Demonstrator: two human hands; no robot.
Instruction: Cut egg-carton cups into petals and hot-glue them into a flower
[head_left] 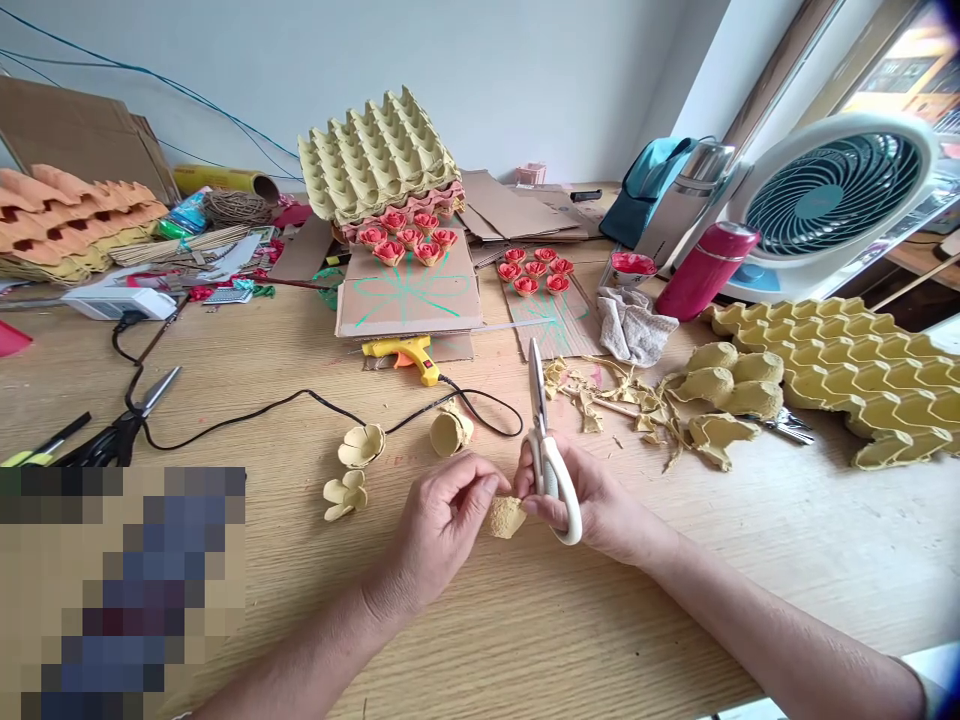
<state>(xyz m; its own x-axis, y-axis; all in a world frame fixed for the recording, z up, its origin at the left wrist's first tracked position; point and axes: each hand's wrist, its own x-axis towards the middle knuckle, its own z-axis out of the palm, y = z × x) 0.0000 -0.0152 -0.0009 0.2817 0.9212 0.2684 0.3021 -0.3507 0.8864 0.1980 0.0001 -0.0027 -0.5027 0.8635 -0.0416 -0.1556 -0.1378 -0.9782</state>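
Both hands meet low at the middle of the table (pixel 750 560). Left hand (pixel 442 525) pinches a small yellow cup (pixel 507 516) cut from egg carton, thumb and fingertips closed on its rim. Right hand (pixel 592 500) is closed around the white handles of the scissors (pixel 546 440), whose shut blades point up and away; its fingertips also touch the cup.

Bare wood lies open in front of the hands down to the near edge and off to the right. Just beyond the left hand lie two cut petal shapes (pixel 352 468) and another cup (pixel 451 430), with the black cord (pixel 300 400) of the glue gun (pixel 409 355) looping past them. Scraps (pixel 615 395) and carton pieces (pixel 720 395) sit beyond the right hand, touching a tray (pixel 862 370) that is cut off by the right edge.

A blurred block (pixel 120 590) hides the lower left corner. Black scissors (pixel 120 425) lie partly under it. The cup's far side is hidden behind the fingers.

Farther back, two cardboard sheets carry red paper roses (pixel 409 235), (pixel 534 270); stacked trays (pixel 379 155) lean behind them. A small tin (pixel 628 268) holds something red; what it is cannot be made out. A red bottle (pixel 709 270) lies tilted beside a fan (pixel 832 195).
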